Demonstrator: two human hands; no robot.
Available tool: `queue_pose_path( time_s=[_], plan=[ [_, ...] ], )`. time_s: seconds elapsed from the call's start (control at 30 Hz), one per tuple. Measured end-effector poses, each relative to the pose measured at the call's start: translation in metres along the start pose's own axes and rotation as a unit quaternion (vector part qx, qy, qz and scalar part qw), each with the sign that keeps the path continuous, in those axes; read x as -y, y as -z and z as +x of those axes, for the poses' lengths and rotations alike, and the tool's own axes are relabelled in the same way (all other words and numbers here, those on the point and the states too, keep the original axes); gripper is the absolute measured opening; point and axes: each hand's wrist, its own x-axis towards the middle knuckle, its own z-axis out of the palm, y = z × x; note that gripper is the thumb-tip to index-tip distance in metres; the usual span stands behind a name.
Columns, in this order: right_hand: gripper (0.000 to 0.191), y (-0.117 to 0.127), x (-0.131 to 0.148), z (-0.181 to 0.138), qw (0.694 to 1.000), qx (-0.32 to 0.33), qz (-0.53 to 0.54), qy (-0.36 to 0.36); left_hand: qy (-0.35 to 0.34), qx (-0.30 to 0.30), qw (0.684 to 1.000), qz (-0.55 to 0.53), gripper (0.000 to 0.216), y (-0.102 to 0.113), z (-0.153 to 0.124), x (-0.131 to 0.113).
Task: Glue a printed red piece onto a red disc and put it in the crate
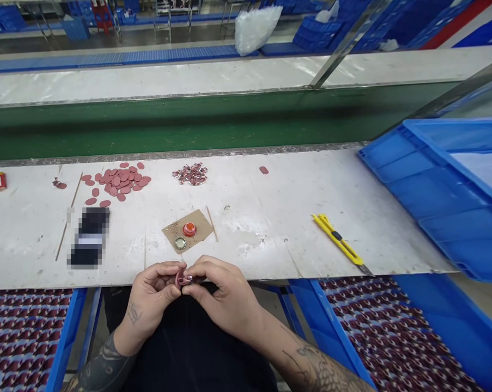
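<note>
My left hand (153,296) and my right hand (221,294) meet just below the near edge of the white table (270,228). Between their fingertips they pinch one small pink-red disc piece (183,280). Both hands are closed on it. Straight ahead on the table lies a brown card scrap (199,228) with an orange-red cap (189,230) and a small metal ring cap (180,243) on it. Further back sit a heap of pink discs (121,182) and a smaller pile of shiny red-and-silver pieces (191,173).
A yellow utility knife (339,242) lies to the right. A tilted blue crate (445,190) stands at the right edge. Blue bins (396,332) full of small parts sit below the table on both sides. A green conveyor belt (188,122) runs behind. A dark blurred object (88,237) lies left.
</note>
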Motion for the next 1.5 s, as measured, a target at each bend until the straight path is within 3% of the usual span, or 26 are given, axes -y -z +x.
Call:
queue_pose_path(
  time_s=[0.53, 0.8, 0.93, 1.13, 1.33, 1.5],
  plan=[
    [0.039, 0.006, 0.001, -0.001, 0.998, 0.015, 0.049, -0.046, 0.113, -0.037, 0.983, -0.140, 0.016, -0.009, -0.001, -0.008],
    [0.032, 0.008, 0.003, -0.002, 0.999, 0.002, 0.021, -0.048, 0.130, -0.052, 0.978, -0.157, 0.018, -0.014, -0.001, -0.009],
    [0.022, 0.009, 0.003, -0.003, 0.994, 0.019, 0.030, -0.102, 0.126, -0.044, 0.981, -0.142, 0.014, -0.015, -0.003, -0.008],
    [0.014, 0.011, 0.007, 0.000, 0.995, 0.034, 0.020, -0.092, 0.073, -0.026, 0.992, -0.095, 0.023, -0.012, -0.002, -0.005],
    [0.028, 0.009, 0.004, -0.002, 1.000, 0.011, -0.005, 0.015, -0.049, 0.012, 0.999, -0.015, 0.043, -0.012, -0.002, -0.013],
    [0.037, 0.010, 0.003, -0.005, 0.995, 0.004, -0.049, 0.087, -0.139, 0.020, 0.984, 0.110, 0.048, -0.014, -0.005, -0.023]
  ],
)
